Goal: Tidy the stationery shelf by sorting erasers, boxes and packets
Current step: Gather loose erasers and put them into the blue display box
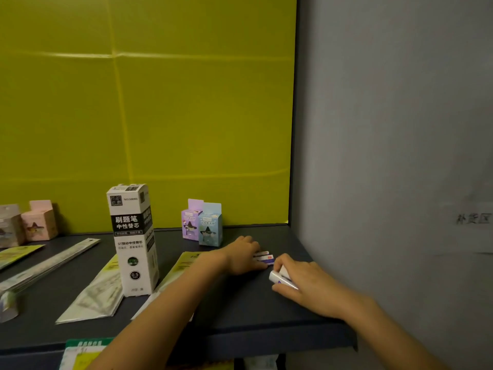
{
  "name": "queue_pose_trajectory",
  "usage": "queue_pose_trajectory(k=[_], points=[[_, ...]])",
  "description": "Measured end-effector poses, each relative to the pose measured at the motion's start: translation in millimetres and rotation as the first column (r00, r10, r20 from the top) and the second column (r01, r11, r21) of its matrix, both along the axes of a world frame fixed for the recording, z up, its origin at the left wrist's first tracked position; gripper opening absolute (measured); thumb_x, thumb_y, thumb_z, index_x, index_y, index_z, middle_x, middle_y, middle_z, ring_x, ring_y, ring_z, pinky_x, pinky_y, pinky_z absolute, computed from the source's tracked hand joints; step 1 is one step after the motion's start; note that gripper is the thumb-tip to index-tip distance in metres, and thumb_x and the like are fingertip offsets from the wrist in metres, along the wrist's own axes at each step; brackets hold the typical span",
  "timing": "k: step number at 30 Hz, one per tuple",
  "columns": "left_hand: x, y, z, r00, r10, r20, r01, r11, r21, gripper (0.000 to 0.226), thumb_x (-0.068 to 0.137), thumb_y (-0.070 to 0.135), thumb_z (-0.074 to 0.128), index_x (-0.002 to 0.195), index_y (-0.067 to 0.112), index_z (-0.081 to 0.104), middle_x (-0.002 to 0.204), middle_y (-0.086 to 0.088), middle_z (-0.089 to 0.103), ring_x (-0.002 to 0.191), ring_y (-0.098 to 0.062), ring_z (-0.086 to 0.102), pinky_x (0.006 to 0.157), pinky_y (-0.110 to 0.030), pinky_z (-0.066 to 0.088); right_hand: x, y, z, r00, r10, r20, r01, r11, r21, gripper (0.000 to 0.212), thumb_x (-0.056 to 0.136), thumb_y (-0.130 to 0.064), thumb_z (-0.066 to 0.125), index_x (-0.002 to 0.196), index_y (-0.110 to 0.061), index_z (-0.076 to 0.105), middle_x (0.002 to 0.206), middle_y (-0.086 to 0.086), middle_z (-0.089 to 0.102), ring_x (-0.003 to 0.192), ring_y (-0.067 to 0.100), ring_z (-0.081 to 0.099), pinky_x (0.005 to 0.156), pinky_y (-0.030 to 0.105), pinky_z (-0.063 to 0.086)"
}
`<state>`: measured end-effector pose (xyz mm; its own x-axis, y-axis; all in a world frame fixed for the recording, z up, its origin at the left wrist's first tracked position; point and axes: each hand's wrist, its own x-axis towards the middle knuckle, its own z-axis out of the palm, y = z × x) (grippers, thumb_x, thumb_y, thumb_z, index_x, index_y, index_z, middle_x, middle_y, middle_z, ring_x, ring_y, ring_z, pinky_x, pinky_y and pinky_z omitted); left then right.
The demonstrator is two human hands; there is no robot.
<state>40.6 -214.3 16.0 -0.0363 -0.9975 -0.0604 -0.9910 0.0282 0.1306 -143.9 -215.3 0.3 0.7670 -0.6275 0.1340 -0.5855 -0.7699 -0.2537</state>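
Observation:
On the dark shelf (240, 303), my left hand (244, 255) lies over a couple of small white-and-purple erasers (265, 257), fingers curled on them near the right wall. My right hand (301, 284) grips another white eraser (281, 279) just in front of them. A tall white and black refill box (133, 239) stands at the centre. Behind the hands stand a purple box (190, 222) and a blue box (210, 228). Flat packets (101, 289) lie to the left of the tall box.
A pink box (40, 222) and a greyish box (9, 228) stand at the far left, with a long ruler packet (50, 260) in front. A grey side wall (386, 182) closes the right; a yellow-green panel (160, 102) backs the shelf. A green price label (82, 351) hangs on the front edge.

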Motion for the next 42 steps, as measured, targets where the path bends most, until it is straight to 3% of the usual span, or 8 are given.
queue_pose_trajectory(k=[3,9,15,20,25,32,39,42], points=[[-2,-2,0,0.997,0.015,-0.075,-0.013,0.999,0.030,0.049,0.090,0.036,0.051,0.127,0.005,0.041,0.131,-0.016,0.046,0.117,-0.028,0.046,0.091,-0.032,0.038,-10,-6,0,0.996,-0.045,0.077,0.040,0.998,0.053,0.029,0.091,-0.048,0.045,0.114,-0.031,0.038,0.120,-0.002,0.056,0.101,0.019,0.054,0.086,0.032,0.044],[-8,-4,6,0.996,0.025,-0.084,-0.021,0.999,0.049,0.044,0.085,0.027,0.059,0.119,0.004,0.044,0.126,-0.017,0.052,0.110,-0.029,0.052,0.080,-0.030,0.037,-22,-7,6,0.965,-0.095,0.243,0.053,0.984,0.171,0.016,0.092,-0.037,0.049,0.101,-0.026,0.042,0.080,-0.013,0.049,0.059,0.005,0.054,0.062,0.018,0.042],[-8,25,16,0.973,-0.008,-0.232,-0.006,0.998,-0.062,0.038,0.088,0.024,0.056,0.118,0.004,0.044,0.119,-0.017,0.054,0.093,-0.026,0.056,0.070,-0.027,0.042,-26,-4,11,0.945,-0.057,0.322,0.003,0.986,0.166,0.019,0.089,-0.041,0.052,0.102,-0.026,0.050,0.091,-0.002,0.060,0.075,0.012,0.059,0.069,0.028,0.048],[13,80,31,0.880,0.009,-0.475,-0.134,0.964,-0.231,0.024,0.089,0.025,0.056,0.099,0.004,0.047,0.084,-0.004,0.050,0.067,-0.012,0.043,0.062,-0.025,0.036,-9,9,23,0.914,0.043,0.404,-0.102,0.987,0.125,0.017,0.088,-0.045,0.050,0.100,-0.032,0.051,0.090,-0.005,0.060,0.080,0.009,0.059,0.070,0.027,0.049],[47,158,35,0.841,0.095,-0.533,-0.309,0.893,-0.328,0.020,0.087,0.029,0.059,0.101,0.014,0.055,0.080,0.001,0.055,0.066,-0.005,0.048,0.059,-0.019,0.036,31,32,31,0.870,0.160,0.467,-0.228,0.969,0.093,0.017,0.086,-0.047,0.050,0.097,-0.034,0.053,0.085,-0.006,0.063,0.080,0.012,0.061,0.072,0.037,0.050],[102,294,26,0.727,0.328,-0.603,-0.592,0.745,-0.308,0.016,0.084,0.024,0.062,0.089,0.010,0.058,0.068,0.002,0.051,0.054,0.000,0.045,0.051,-0.013,0.033,113,91,30,0.779,0.378,0.500,-0.477,0.875,0.082,0.017,0.087,-0.041,0.055,0.096,-0.026,0.056,0.087,-0.013,0.063,0.082,0.010,0.060,0.070,0.030,0.045],[148,430,-3,0.583,0.485,-0.651,-0.780,0.560,-0.281,0.019,0.084,0.016,0.063,0.095,0.001,0.059,0.066,-0.001,0.055,0.053,-0.003,0.050,0.050,-0.017,0.038,200,172,26,0.705,0.547,0.452,-0.629,0.776,0.043,0.020,0.087,-0.045,0.052,0.096,-0.028,0.055,0.084,0.007,0.065,0.077,0.023,0.059,0.062,0.034,0.042],[171,486,-16,0.543,0.547,-0.637,-0.825,0.491,-0.280,0.023,0.083,0.020,0.064,0.093,0.001,0.058,0.064,0.002,0.053,0.052,-0.002,0.047,0.048,-0.015,0.035,241,213,17,0.687,0.591,0.423,-0.676,0.733,0.075,0.021,0.086,-0.050,0.050,0.095,-0.031,0.053,0.083,0.003,0.064,0.073,0.019,0.057,0.062,0.032,0.041]])
